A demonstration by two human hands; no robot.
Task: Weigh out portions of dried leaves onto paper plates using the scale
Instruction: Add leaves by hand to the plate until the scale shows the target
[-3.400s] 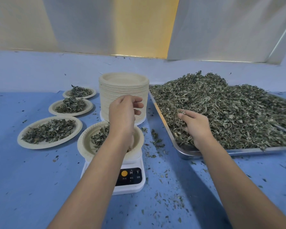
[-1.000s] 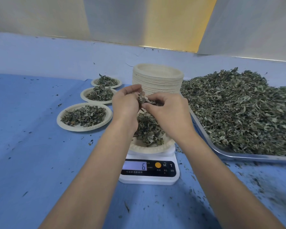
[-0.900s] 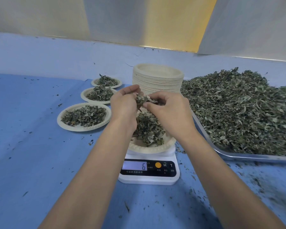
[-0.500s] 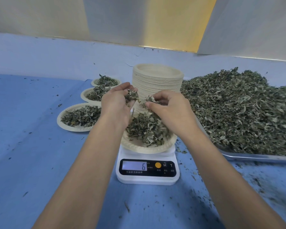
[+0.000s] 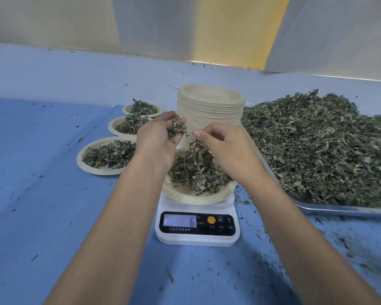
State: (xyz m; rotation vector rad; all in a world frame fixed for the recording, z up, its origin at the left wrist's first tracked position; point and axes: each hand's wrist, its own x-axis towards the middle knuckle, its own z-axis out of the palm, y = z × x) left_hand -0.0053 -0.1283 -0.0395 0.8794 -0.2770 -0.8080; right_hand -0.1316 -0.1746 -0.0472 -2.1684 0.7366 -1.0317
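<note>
— Where the blue surface [image 5: 31, 194] runs off to the left, what sits there?

— Three filled paper plates [image 5: 107, 156] in a row going away from the camera, each with a low mound of dried leaves. Loose crumbs are scattered over the cloth around them.

— And the left hand [image 5: 157, 143]?

— It hovers above the left edge of the plate on the scale [image 5: 197, 195], partly hiding the nearest filled plates. Its grip is cupped and half closed around a small clump of leaves [image 5: 177, 128], fingers curled but not tight.

— What's behind it?

— A tall stack of empty plates [image 5: 211, 108] stands just behind the scale, so the hands overlap its lower part.

— The plate being weighed?

— It rests on the white scale [image 5: 197, 225], holding a loose heap of grey-green, crumpled leaves [image 5: 196, 172] piled towards the far side, with bare rim nearest the camera. The display reads 6.

— The right hand [image 5: 223, 148]?

— Above the right side of that plate, knuckles up, thumb pointing left. Its grip is closed loosely, with a few leaves hanging beneath the fingers; the wrist covers the plate's right rim.

— Further right?

— A metal tray [image 5: 339, 209] heaped with the bulk leaves [image 5: 317, 146], its near corner just beside the scale.
</note>
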